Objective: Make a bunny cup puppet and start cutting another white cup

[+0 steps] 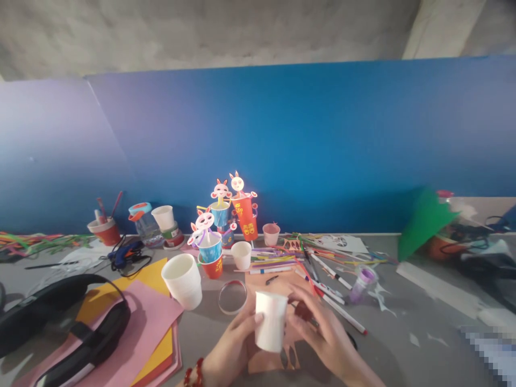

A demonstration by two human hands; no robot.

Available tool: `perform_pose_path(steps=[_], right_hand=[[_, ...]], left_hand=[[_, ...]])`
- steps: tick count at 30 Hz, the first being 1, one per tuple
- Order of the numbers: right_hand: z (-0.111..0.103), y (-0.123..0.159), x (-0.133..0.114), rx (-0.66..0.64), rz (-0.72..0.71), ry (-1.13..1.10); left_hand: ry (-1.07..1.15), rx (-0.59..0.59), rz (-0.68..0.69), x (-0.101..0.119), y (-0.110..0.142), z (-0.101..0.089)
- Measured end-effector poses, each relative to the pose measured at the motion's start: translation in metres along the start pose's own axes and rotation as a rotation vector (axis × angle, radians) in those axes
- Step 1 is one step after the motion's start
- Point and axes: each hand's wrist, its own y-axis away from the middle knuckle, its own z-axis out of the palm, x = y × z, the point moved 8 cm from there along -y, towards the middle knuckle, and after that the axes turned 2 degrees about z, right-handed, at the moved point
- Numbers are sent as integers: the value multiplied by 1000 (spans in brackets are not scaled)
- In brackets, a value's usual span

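Note:
A white paper cup (271,322) is in my left hand (234,338), thumb on its near side and fingers behind it. My right hand (318,328) is at the cup's right side, thumb and fingers apart and curved, fingertips at or close to its wall. Whether they press on it, I cannot tell. Under the hands lies an orange paper sheet (258,285) with leaf-shaped dark marks or cut-outs. A roll of tape (233,297) lies left of the cup, and a larger stack of white cups (182,281) stands beyond it.
Cup figures with rabbit faces (210,247) stand at the back. Markers (342,314) and a purple-tinted jar (363,284) lie on the right. Headphones (92,322) rest over coloured paper (149,322) on the left, near a blue glue gun (127,253). A blue partition (306,145) rises behind.

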Motion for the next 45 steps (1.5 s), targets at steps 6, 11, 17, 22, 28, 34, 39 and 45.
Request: perform_pose_path(steps=[6, 11, 17, 22, 28, 34, 39, 45], right_hand=[[-68, -15, 11, 307, 34, 208], [-76, -18, 1, 278, -6, 346], [-44, -4, 16, -167, 139, 709], [-35, 8, 29, -306, 130, 832], [-32, 9, 32, -332, 124, 692], [-34, 11, 34, -333, 115, 609], [-34, 14, 33, -306, 146, 457], [-32, 10, 28, -244, 135, 239]], left_hand=[[178, 66, 18, 3, -7, -22], [219, 88, 24, 6, -5, -28], [83, 96, 85, 8, 0, -27], [7, 41, 204, 18, 2, -25], [270, -33, 59, 17, 0, -14], [500, 32, -44, 16, -2, -12], [455, -26, -21, 17, -2, -11], [296, -36, 62, 14, -2, -18]])
